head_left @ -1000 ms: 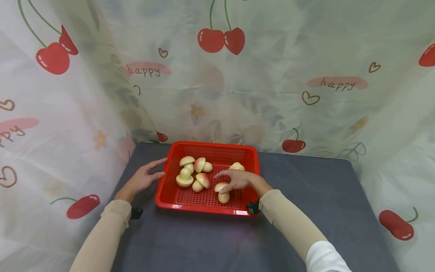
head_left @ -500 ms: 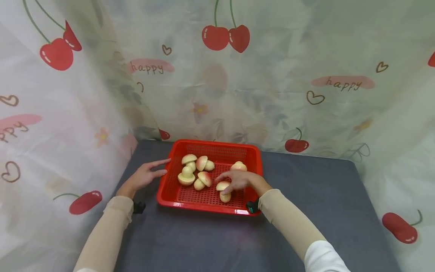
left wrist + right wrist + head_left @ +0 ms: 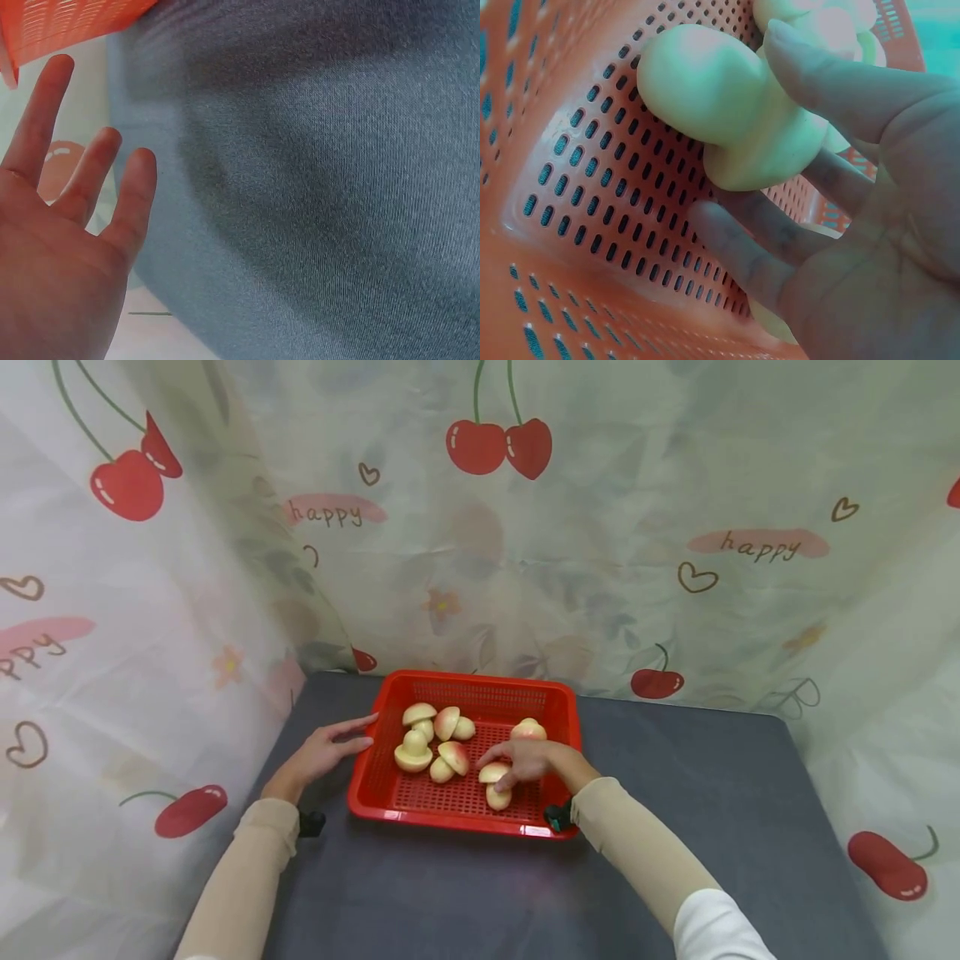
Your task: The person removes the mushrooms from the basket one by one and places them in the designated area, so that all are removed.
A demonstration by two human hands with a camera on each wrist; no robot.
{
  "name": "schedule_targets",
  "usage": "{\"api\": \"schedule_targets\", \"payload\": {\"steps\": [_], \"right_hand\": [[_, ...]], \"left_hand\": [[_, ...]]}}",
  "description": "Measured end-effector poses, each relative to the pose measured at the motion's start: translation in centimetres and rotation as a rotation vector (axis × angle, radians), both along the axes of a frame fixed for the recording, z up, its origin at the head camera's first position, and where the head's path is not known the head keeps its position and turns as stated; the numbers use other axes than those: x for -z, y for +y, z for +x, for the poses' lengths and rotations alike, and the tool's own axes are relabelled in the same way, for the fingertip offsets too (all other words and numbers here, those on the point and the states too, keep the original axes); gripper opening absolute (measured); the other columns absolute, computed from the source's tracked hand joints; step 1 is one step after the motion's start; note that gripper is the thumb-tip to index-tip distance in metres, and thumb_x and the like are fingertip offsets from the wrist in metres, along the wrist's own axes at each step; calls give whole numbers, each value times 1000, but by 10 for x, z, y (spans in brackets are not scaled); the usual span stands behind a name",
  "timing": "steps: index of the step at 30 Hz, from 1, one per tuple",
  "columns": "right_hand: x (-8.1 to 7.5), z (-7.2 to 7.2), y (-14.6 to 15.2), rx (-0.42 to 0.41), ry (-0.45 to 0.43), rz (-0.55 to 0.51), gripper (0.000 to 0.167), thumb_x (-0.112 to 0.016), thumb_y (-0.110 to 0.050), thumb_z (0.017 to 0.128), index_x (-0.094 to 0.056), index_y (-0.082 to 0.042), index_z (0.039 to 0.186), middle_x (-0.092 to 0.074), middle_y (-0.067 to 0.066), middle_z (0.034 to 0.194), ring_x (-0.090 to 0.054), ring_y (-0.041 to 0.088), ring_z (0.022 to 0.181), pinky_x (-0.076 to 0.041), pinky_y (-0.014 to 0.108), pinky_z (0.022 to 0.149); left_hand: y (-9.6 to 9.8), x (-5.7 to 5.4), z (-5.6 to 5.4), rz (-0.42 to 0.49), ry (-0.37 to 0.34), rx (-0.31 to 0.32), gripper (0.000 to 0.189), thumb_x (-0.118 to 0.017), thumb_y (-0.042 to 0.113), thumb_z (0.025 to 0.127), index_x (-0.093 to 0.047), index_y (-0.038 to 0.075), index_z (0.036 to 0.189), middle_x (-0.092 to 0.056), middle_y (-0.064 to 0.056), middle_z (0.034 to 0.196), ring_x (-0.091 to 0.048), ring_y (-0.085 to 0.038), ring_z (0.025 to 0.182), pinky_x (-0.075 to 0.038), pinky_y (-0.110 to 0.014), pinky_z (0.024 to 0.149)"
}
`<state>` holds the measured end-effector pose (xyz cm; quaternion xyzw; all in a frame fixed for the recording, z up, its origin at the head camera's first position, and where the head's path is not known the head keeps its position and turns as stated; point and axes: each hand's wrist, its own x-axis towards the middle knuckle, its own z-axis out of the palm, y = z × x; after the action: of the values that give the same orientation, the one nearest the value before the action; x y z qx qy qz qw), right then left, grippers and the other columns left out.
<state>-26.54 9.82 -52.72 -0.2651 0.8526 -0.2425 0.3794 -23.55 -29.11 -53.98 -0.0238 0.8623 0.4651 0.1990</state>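
Observation:
A red plastic basket (image 3: pixel 465 823) with slotted walls holds several cream mushrooms, some with pink-tinged caps. At its left rim is my left hand (image 3: pixel 318 756), fingers spread and straight; whether the fingertips touch the rim I cannot tell. In the left wrist view that palm (image 3: pixel 60 270) holds nothing. My right hand (image 3: pixel 528 757) reaches inside the basket and holds a mushroom (image 3: pixel 498 797) between thumb and fingers. The right wrist view shows the thumb along one side of this mushroom (image 3: pixel 697 82), with fingers passing behind its cap. Another mushroom (image 3: pixel 528 727) lies just beyond the right hand.
More mushrooms cluster in the basket's left half, among them one with its stem up (image 3: pixel 413 752) and one with a pink cap (image 3: pixel 453 758). A dark grey cloth (image 3: pixel 450 902) covers the table. A cherry-print curtain (image 3: pixel 585 510) encloses the back and sides.
The head view has shifted slightly, moving the whole scene a little to the right in the picture. Both hands and the mushrooms keep nearly the same places relative to the basket.

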Motion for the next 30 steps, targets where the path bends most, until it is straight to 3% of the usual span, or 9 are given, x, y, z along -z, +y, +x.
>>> {"api": "schedule_targets", "payload": {"steps": [8,15,22,30], "right_hand": [[-3,-1,2,-3,23,-27,54,-77,-34,91,-59,-27,142,-58,1,144,-53,15,123,-43,39,112],[-14,1,3,8,43,-74,56,-76,-37,92,-58,-25,143,-56,1,147,-51,20,131,-41,46,116],[-24,4,9,10,43,-138,57,-75,-35,93,-57,-21,145,-53,2,151,-50,20,135,-42,44,116],[-36,9,20,56,21,-167,58,-74,-36,94,-55,-23,147,-54,1,149,-53,20,130,-45,45,111]], "left_hand": [[2,-2,0,-15,9,9,70,-70,54,91,-47,32,153,-42,-14,162,-40,-39,147,-38,-64,117],[3,-3,-1,-28,0,-8,69,-71,53,90,-48,34,152,-46,-13,160,-44,-38,145,-38,-63,117],[3,-6,-2,-36,20,-5,66,-72,48,92,-50,31,151,-58,-15,148,-51,-37,139,-43,-61,114],[4,-7,-2,-31,12,-7,63,-72,47,92,-53,32,150,-63,-14,140,-55,-35,134,-44,-61,113]]}}
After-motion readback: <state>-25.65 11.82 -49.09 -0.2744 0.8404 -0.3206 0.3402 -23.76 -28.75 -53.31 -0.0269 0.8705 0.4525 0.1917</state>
